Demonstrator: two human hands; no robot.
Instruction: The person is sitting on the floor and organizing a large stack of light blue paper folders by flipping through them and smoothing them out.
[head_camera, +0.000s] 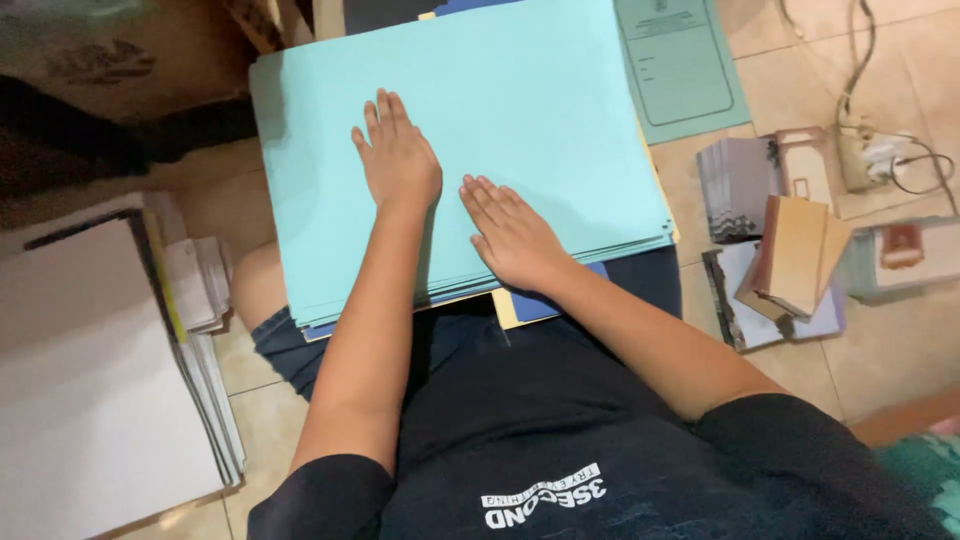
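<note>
Turquoise folder stack pressed flat under two open palms.
Left hand and right hand are laid on top, fingers spread, nothing pinched; white paper stack is seen alongside.

White paper stack on the tiled floor — small booklets, power strip opposite.
</note>
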